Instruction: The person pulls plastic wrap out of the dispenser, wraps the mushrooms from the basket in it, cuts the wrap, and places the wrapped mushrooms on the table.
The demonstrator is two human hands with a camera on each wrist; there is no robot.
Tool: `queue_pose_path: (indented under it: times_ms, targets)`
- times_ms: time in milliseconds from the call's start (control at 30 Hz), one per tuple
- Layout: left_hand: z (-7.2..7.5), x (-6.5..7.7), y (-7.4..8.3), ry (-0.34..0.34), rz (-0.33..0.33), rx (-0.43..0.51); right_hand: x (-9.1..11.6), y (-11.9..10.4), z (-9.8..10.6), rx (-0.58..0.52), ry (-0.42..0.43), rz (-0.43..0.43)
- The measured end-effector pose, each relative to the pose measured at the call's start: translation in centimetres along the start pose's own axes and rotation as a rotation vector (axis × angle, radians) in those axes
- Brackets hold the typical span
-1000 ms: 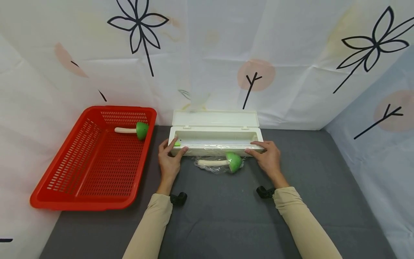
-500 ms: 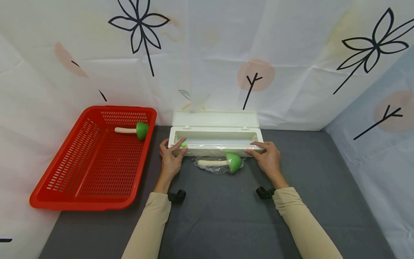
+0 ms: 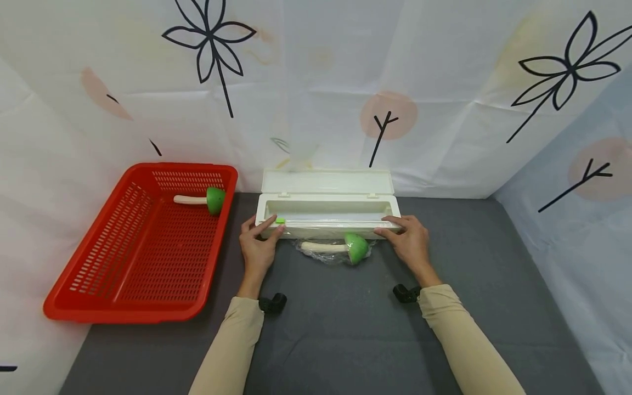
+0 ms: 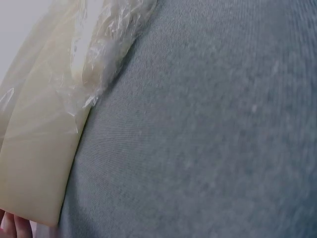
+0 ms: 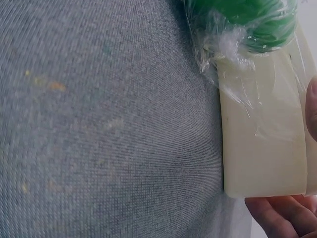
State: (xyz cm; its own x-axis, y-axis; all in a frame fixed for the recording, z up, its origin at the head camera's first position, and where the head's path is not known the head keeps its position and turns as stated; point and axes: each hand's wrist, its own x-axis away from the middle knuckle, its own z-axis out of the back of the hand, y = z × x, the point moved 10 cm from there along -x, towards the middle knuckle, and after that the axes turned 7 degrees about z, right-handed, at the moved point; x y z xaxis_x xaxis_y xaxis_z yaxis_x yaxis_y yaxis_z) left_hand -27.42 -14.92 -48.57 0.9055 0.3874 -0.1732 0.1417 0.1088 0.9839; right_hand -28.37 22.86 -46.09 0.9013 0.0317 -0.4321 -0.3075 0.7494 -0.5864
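A white cling film dispenser (image 3: 329, 230) stands at the back of the table with its lid (image 3: 328, 181) raised. My left hand (image 3: 257, 249) grips its left end, index finger beside the small green slide cutter (image 3: 280, 220) on the front edge. At the opposite end my right hand (image 3: 410, 241) holds the box, thumb on the front and fingers round the end; the right wrist view shows curled fingers (image 5: 280, 215) there. Film runs from the box over a mushroom-shaped thing (image 3: 356, 248) with green cap and pale stem, lying wrapped in front.
A red perforated basket (image 3: 133, 315) stands at the left, holding a second, unwrapped green-capped piece (image 3: 215, 201). Grey cloth (image 3: 340, 340) covers the table. White printed fabric (image 3: 316, 66) hangs close behind the dispenser and along both sides.
The green slide cutter has moved a little to the right along the edge. My left index finger went right with it, then back slightly left. My right hand has stayed put.
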Motion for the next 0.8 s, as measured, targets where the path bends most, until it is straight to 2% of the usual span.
queue_pose_path:
  times_ms: [167,500,800]
  targets:
    - [0.3,0.1,0.2,0.033,0.000,0.050,0.0,0.1,0.0,-0.007,-0.013,0.001]
    - [0.0,0.0,0.0,0.033,-0.022,0.015,0.0,0.1,0.0,-0.013,-0.011,-0.016]
    - [-1.1,0.3,0.0,-0.041,0.097,-0.022,0.0,0.0,0.0,-0.022,0.002,-0.030]
